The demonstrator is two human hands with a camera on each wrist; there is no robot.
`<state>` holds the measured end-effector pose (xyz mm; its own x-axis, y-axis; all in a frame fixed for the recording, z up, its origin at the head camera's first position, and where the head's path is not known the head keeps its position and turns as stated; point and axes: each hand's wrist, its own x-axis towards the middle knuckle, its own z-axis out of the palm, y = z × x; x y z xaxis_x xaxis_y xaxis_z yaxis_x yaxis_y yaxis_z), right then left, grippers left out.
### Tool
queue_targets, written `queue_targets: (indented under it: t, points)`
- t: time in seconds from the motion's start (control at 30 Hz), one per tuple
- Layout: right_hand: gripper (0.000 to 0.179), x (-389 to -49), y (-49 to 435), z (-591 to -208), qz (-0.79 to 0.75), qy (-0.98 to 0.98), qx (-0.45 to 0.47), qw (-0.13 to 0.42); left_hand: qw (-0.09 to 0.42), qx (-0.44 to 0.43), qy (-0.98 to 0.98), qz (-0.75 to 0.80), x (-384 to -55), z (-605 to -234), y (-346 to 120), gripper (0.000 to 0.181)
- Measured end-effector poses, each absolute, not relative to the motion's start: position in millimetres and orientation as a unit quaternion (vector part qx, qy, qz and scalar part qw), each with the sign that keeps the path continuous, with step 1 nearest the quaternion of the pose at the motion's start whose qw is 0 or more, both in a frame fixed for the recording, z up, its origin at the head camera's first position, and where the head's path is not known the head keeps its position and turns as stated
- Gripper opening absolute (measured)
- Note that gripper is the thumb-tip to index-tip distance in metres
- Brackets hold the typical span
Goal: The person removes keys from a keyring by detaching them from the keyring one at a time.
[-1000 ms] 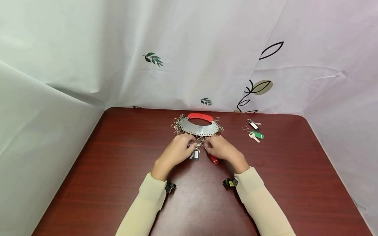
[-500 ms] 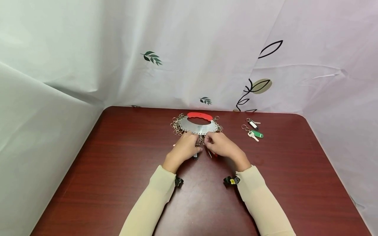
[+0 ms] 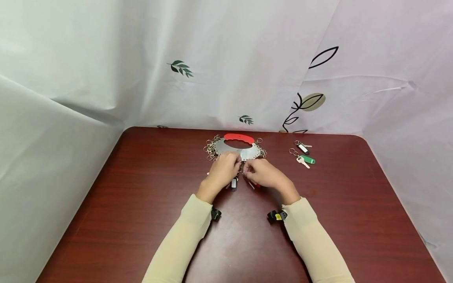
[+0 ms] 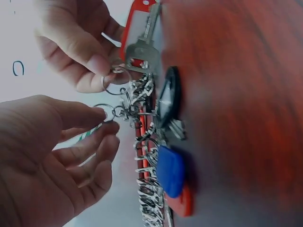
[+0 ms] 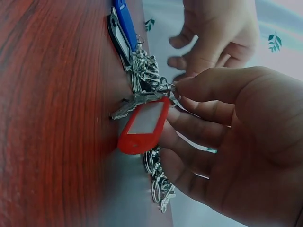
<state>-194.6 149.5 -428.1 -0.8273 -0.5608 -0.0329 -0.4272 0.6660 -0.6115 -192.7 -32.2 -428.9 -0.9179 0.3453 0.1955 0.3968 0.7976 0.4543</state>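
A curved metal key holder with a red handle lies on the table, its edge lined with small clips. My left hand pinches a small ring attached to a clip at the holder's front edge. Close beside it, my right hand pinches a split ring that carries a red key tag and a silver key. Whether this split ring is joined to the clip, I cannot tell. A black key tag and a blue key tag hang by the holder.
To the right lie a green key tag with a key and a black key tag. The dark red table backs onto a white curtain. Another red tag shows under the blue one.
My left hand has shifted right and forward, from beside the black tag to the holder's front edge. My right hand stays nearly in place, and the red tag has swung partly under it.
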Motion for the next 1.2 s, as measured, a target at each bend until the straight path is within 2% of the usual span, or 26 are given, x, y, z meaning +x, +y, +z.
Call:
queue_targets:
  t: [0.23,0.5,0.73,1.03,1.2]
  points:
    - [0.012,-199,153,-443,-0.316,0.894,-0.311,0.068,0.018,-0.257,-0.921,-0.292,-195,-429,-33,0.02]
    - [0.009,-195,149,-433,-0.308,0.914,-0.255,0.077,0.0,-0.188,-0.936,-0.298,-189,-433,-41,0.009]
    - [0.005,-195,150,-432,-0.34,0.914,-0.209,0.076,-0.044,-0.147,-0.926,-0.345,-185,-434,-41,0.015]
    - [0.005,-198,149,-432,-0.352,0.914,-0.194,0.057,-0.046,-0.118,-0.918,-0.377,-183,-434,-39,0.019]
    - [0.005,-198,148,-431,-0.365,0.913,-0.172,0.061,-0.057,-0.13,-0.919,-0.368,-183,-433,-38,0.023]
